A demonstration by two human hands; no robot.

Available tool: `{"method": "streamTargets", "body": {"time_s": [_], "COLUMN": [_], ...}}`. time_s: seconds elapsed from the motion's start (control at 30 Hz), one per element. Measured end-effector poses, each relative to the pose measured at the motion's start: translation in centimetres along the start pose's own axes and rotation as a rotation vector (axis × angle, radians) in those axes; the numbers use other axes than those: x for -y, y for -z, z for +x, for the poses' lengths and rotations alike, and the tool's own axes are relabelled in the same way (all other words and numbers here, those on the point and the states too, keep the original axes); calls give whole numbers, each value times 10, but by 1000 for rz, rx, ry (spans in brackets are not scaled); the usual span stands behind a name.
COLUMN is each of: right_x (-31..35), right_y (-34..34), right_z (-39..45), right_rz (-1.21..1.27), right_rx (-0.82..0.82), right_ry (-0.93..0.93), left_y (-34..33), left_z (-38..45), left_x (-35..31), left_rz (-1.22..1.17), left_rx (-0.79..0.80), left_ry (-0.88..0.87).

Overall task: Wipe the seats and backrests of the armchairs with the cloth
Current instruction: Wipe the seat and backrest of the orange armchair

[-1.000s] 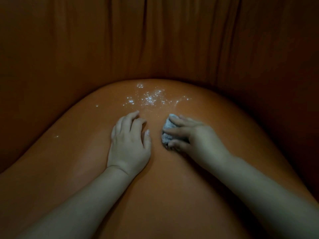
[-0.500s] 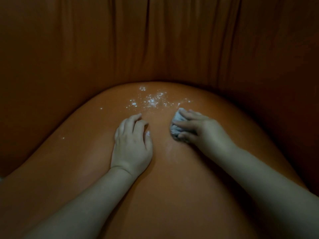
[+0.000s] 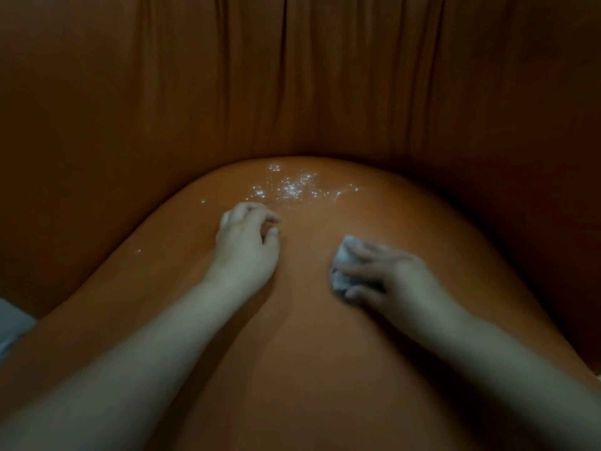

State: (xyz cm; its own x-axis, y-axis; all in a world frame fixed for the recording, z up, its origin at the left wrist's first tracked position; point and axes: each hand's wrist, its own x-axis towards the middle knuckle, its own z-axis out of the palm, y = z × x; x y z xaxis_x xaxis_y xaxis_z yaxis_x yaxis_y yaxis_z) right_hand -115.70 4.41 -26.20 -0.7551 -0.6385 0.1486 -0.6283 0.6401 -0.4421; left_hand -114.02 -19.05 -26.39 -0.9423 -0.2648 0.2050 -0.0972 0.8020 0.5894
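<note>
At the far left edge, a pale grey patch (image 3: 13,323) shows beside the chair; I cannot tell what it is. A few small white specks (image 3: 138,251) lie on the seat (image 3: 292,369) well to the left of the left fingers.

The left hand (image 3: 247,247) rests on the orange seat with its palm down. Its fingers (image 3: 257,211) are loosely curled and a little apart, and they hold nothing. I think this hand is placed there to support the person who leans forward over the cushion, and perhaps to keep the smooth cover flat.

Just beyond the left fingers, toward the back of the seat, there is a patch of white powder or crumbs (image 3: 292,188). It spreads to the right and ends in a thin streak. This dirt is not yet wiped away.

To the right, the right hand (image 3: 387,275) presses a small crumpled cloth (image 3: 341,271) against the seat. Its fingers (image 3: 361,252) are bent around the cloth and grip it as a ball, probably so that it gives firm pressure and does not slip on the smooth cover. The cloth sits under the fingertips, on the side facing the left hand, and nearer to the person than the white patch. The right hand looks slightly blurred.

Behind everything stands the backrest (image 3: 292,76), dark orange with vertical folds. In my judgement the seat is only partly cleaned and the backrest remains to do.
</note>
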Motion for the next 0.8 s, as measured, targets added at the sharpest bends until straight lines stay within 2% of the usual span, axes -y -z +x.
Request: {"method": "streamTargets", "body": {"time_s": [0.07, 0.13, 0.23, 0.3, 0.37, 0.47, 0.57, 0.63, 0.73, 0.8], "right_x": [15, 16, -10, -17, 6, 34, 13, -9, 11, 34], "right_y": [-14, -12, 7, 7, -11, -32, -10, 4, -11, -29], "right_z": [6, 30, 47, 31, 14, 29, 60, 47, -2, -15], "right_rz": [53, 43, -40, -79, 5, 60, 20, -54, -11, 79], "right_rx": [84, 103, -8, -84, -84, 100, 37, -24, -63, 26], "right_ry": [94, 62, -133, -181, -70, 107, -89, -170, -28, 86], "left_y": [10, 18, 30, 37, 40, 36, 32, 29, 25, 23], "left_z": [0, -5, -19, -31, -44, -57, -64, -68, -73, -75], "left_x": [-4, -5, 0, 7, 11, 12, 13, 15, 16, 15], "left_rz": [69, 193, 330, 401, 438, 476, 475, 466, 457, 456], "left_rx": [61, 142, 232, 255, 268, 281, 265, 248, 211, 188], "left_ry": [14, 41, 57, 52, 57, 50, 39, 31, 20, 18]}}
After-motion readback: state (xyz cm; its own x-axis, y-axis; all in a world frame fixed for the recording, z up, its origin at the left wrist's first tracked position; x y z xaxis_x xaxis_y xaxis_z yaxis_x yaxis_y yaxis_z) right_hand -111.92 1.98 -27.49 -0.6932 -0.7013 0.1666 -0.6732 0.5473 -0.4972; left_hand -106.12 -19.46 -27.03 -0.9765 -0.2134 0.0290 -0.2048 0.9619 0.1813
